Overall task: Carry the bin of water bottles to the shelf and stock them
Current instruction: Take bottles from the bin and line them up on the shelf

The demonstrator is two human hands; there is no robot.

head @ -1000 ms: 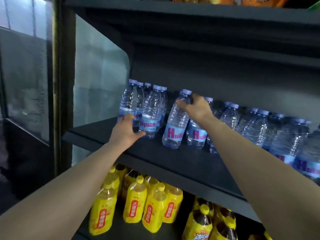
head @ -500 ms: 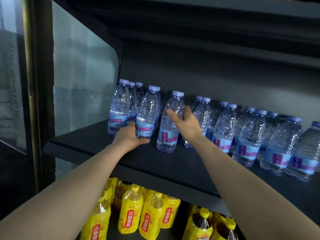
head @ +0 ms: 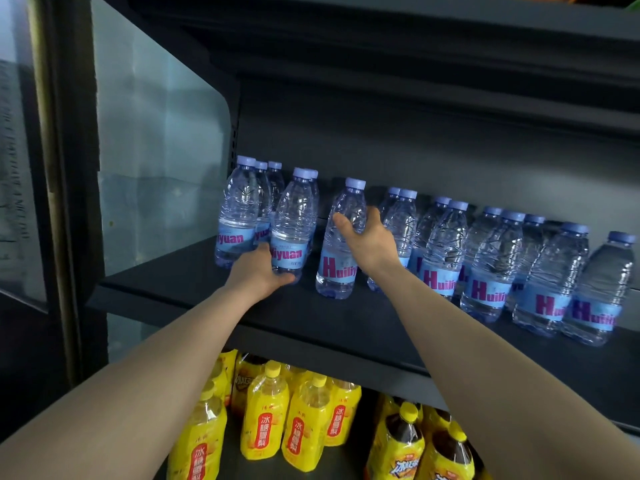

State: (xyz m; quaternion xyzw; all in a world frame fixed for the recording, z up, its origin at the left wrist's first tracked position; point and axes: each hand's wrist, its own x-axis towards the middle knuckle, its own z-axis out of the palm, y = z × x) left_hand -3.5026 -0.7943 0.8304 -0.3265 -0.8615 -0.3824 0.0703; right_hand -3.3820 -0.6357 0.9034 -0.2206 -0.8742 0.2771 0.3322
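Clear water bottles with pale blue caps and blue labels stand in a row on the dark shelf (head: 346,323). My left hand (head: 258,275) cups the base of one water bottle (head: 292,220) near the left end of the row. My right hand (head: 367,242) is wrapped around the middle of the upright bottle (head: 341,271) beside it, which stands a little forward of the others. Several more water bottles (head: 491,258) run to the right along the shelf. The bin is out of sight.
A glass side panel (head: 156,150) closes the shelf's left end. Another dark shelf (head: 415,36) hangs overhead. Below, yellow-labelled drink bottles (head: 298,427) fill the lower shelf, with darker tea bottles (head: 405,441) to their right.
The view has shifted slightly. My right hand has stayed on the same bottle at mid-height, down from its cap a second ago. My left hand has slid onto the base of its bottle.
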